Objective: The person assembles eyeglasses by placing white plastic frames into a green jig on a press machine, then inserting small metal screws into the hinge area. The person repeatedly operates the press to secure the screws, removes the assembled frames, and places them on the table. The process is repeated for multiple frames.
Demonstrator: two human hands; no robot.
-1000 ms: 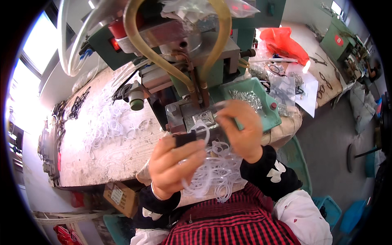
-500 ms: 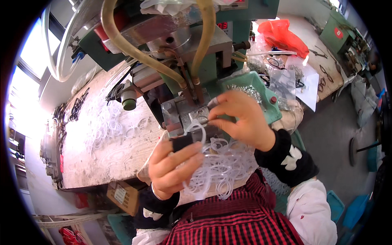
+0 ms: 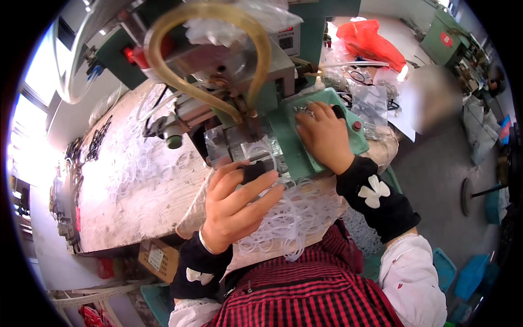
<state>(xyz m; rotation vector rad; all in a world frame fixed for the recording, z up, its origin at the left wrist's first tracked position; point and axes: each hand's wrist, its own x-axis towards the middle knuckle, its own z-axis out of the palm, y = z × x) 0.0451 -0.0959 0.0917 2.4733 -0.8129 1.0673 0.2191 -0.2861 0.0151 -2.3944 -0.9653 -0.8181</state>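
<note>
My left hand point(image 3: 234, 212), with a black band on a finger, is closed on a clear plastic loop point(image 3: 274, 156). It holds the loop at the metal jig point(image 3: 237, 150) under the copper-coloured rods point(image 3: 249, 128) of a bench machine. My right hand point(image 3: 328, 136) is over the green tray point(image 3: 292, 143), its bent fingertips down among small shiny metal parts point(image 3: 303, 110). Whatever those fingers pinch is hidden. A black band is on one finger there too. Several more clear loops point(image 3: 294, 218) lie heaped below the jig, close to my left hand.
A yellowish hose point(image 3: 261, 54) arches over the machine. More clear loops point(image 3: 131, 169) and black frame parts point(image 3: 99, 143) lie on the wooden table point(image 3: 125, 220) to the left. At the back right are a red plastic bag point(image 3: 370, 43) and clear bags point(image 3: 370, 103).
My right hand has left the jig and moved right into the green tray. My left hand has shifted slightly right and in toward the jig with the loop. The view has tilted a little.
</note>
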